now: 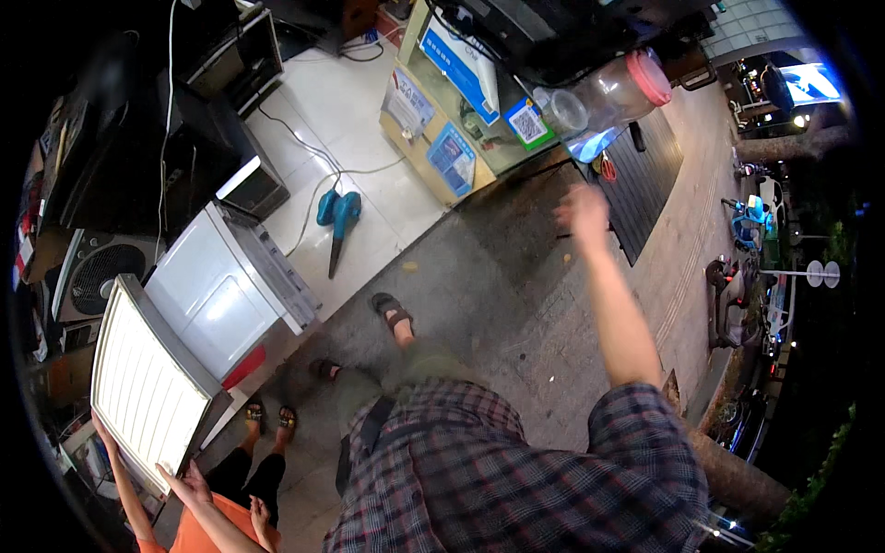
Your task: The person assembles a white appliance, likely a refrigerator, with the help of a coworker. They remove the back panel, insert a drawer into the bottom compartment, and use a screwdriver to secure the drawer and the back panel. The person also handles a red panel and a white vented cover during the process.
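Note:
My right hand (pixel 585 214) is stretched forward over the pavement, just short of a glass counter (pixel 516 152). It is slightly blurred, and its fingers look loosely apart with nothing between them. Scissors with red handles (pixel 607 167) lie just beyond it, beside a clear jar with a pink lid (pixel 636 81). No left arm can be traced from my plaid shirt. At the lower left, a person in an orange top (pixel 221 525) is beside a white ribbed panel (pixel 147 369), with hands on its edges. Another hand (pixel 263 516) shows against that top; whose it is, I cannot make out.
A white box-shaped appliance (pixel 212 286) stands behind the panel. A teal blower (pixel 339 221) lies on the tiled floor (pixel 383 198) among cables. An electric fan (pixel 97 276) is at far left. Parked scooters (pixel 728 300) line the right side.

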Demonstrator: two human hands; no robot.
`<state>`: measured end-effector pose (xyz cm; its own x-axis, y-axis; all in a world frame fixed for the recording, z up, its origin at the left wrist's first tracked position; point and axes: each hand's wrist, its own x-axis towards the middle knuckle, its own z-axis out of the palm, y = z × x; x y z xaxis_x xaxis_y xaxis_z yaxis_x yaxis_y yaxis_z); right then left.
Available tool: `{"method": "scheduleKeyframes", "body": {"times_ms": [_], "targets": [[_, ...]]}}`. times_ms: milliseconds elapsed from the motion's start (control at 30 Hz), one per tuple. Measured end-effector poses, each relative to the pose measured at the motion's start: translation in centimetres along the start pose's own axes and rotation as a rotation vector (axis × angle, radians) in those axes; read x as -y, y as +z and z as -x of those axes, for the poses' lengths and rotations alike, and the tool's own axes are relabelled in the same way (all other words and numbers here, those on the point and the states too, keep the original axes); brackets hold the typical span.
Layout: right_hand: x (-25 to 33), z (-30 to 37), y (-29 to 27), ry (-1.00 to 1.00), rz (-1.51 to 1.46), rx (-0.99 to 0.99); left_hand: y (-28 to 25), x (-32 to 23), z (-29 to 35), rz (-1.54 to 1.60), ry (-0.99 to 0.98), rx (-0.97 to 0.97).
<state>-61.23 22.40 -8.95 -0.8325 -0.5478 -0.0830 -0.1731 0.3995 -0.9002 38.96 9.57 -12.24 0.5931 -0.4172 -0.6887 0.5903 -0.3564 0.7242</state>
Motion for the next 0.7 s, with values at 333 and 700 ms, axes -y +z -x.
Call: {"method": "scheduleKeyframes", "body": {"times_ms": [333,700], "targets": [[0.2,-17.8,-16.7,0.113,-0.151,-0.279,2.9,-2.3,3.6,-0.116,0.034,-0.036],[-6.6,-22.8,-17.3,0.152,-0.312,-0.154,2.6,13.2,14.9,-0.609,0.067,0.101]]}}
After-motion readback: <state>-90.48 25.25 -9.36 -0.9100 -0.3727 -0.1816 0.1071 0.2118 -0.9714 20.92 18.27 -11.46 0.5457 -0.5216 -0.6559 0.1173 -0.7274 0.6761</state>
